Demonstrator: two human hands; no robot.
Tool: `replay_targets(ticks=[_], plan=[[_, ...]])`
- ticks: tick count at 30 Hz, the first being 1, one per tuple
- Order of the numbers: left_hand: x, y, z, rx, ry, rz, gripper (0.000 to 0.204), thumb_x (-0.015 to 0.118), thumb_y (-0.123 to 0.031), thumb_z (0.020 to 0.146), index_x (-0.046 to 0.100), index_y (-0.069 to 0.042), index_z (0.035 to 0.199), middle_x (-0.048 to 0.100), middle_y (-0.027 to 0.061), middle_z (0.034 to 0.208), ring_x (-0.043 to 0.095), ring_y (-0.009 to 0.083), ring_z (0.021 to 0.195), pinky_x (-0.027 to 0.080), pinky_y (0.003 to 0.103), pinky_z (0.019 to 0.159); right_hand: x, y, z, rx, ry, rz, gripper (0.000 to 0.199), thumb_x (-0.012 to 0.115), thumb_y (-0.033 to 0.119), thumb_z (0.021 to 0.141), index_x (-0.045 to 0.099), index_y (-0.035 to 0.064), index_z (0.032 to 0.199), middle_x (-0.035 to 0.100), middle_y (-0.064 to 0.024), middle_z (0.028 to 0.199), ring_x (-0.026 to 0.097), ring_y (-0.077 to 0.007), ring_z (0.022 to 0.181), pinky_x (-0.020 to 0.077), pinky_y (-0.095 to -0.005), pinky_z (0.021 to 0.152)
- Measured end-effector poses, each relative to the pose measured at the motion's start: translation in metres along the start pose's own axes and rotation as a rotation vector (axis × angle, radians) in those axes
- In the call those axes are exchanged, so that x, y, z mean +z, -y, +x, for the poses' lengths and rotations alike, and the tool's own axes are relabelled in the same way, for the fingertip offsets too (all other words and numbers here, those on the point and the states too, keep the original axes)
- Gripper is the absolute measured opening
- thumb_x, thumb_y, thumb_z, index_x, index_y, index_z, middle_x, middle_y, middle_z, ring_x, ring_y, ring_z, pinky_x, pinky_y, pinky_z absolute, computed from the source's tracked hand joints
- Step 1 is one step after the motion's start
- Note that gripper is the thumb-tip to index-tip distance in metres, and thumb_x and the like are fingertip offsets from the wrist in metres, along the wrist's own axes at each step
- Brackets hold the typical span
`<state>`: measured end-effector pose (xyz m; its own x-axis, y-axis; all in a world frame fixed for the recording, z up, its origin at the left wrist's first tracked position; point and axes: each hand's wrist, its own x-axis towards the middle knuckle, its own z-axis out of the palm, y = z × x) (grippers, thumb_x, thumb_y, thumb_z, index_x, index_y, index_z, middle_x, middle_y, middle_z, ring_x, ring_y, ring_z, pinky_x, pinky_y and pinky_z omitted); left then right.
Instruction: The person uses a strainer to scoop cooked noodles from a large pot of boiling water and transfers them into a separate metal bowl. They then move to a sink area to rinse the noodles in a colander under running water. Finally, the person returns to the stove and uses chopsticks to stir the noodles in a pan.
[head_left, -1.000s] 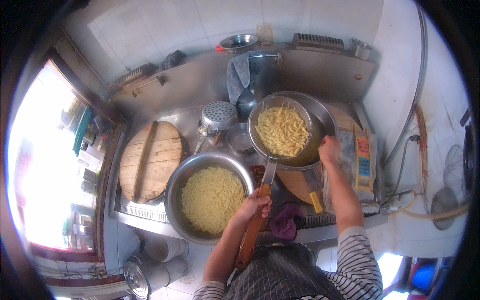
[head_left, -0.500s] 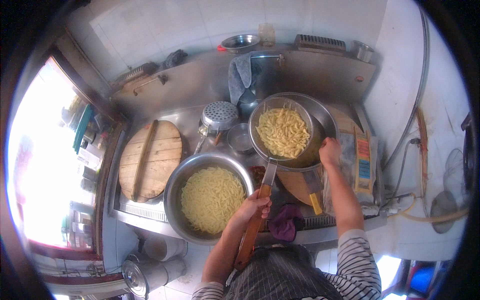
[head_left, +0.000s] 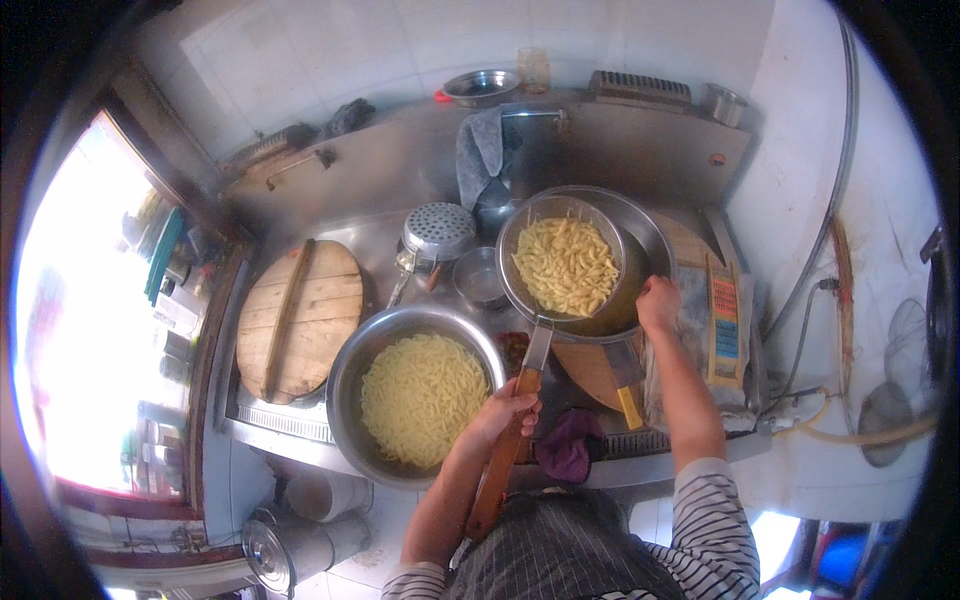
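My left hand (head_left: 505, 405) grips the long wooden handle of a round wire strainer (head_left: 520, 268) filled with pale yellow pasta pieces (head_left: 566, 264). The strainer sits over a large metal pot (head_left: 650, 240). My right hand (head_left: 658, 304) holds the near rim of that pot. To the left of my left hand stands a big steel bowl (head_left: 345, 372) heaped with the same pasta (head_left: 420, 395).
A round wooden lid (head_left: 296, 318) lies on the counter at left. A perforated metal lid (head_left: 438, 230) and a small steel cup (head_left: 480, 277) stand behind the bowl. A purple cloth (head_left: 568, 447) lies at the counter edge; a wooden board (head_left: 590, 368) is under the pot.
The strainer of pasta has stayed over the pot, shifting only slightly. Both hands keep their grips.
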<state>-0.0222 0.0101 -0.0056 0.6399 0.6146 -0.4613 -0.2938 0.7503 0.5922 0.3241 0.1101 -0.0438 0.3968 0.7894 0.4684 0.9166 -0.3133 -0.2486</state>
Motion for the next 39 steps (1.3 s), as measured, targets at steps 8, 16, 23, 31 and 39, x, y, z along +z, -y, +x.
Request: replay_targets(ticks=[8,16,23,31,39], plan=[[-0.002,-0.001,-0.001,-0.003,0.026,-0.028,0.021,0.049,-0.005,0.088,0.044,-0.007,0.108,0.049,0.0082,0.076,0.046,0.0149,0.054,0.038,0.027,0.043,0.001,0.000,0.001,0.048,0.061,0.023,0.008,0.064,0.008,0.066,0.060,0.0060,0.073,0.059,-0.0115,0.081,0.056,-0.0305,0.079,0.0467,-0.0397,0.073],[0.004,0.001,-0.001,0.054,0.061,-0.013,0.021,0.052,-0.005,0.088,0.042,-0.007,0.106,0.050,0.0074,0.078,0.046,0.0134,0.057,0.038,0.026,0.044,0.008,-0.004,-0.001,-0.038,-0.079,0.092,0.005,0.062,0.006,0.063,0.059,0.0058,0.066,0.059,-0.0124,0.073,0.055,-0.0318,0.077,0.0442,-0.0413,0.072],[0.009,-0.001,-0.005,0.085,0.072,-0.008,0.029,0.056,-0.005,0.086,0.039,-0.008,0.110,0.046,0.0037,0.074,0.045,0.0123,0.059,0.039,0.025,0.046,0.013,-0.005,0.001,-0.006,-0.013,0.077,0.006,0.062,0.005,0.062,0.058,0.0073,0.065,0.057,-0.0132,0.071,0.055,-0.0323,0.077,0.0439,-0.0414,0.068],[0.012,0.002,-0.003,0.099,0.060,0.023,0.036,0.055,-0.002,0.086,0.036,-0.007,0.116,0.044,0.0036,0.074,0.044,0.0122,0.058,0.037,0.026,0.045,0.033,-0.027,0.006,-0.059,-0.055,0.030,0.005,0.063,0.006,0.064,0.060,0.0077,0.068,0.057,-0.0129,0.070,0.054,-0.0337,0.072,0.0444,-0.0437,0.065],[0.016,0.013,-0.042,0.228,0.124,-0.137,0.037,0.053,0.000,0.086,0.036,-0.010,0.118,0.041,0.0006,0.071,0.039,0.0096,0.055,0.034,0.023,0.044,0.020,-0.024,0.002,-0.001,0.083,0.104,0.003,0.059,0.008,0.070,0.059,0.0052,0.071,0.061,-0.0173,0.075,0.059,-0.0337,0.077,0.0453,-0.0432,0.065]])
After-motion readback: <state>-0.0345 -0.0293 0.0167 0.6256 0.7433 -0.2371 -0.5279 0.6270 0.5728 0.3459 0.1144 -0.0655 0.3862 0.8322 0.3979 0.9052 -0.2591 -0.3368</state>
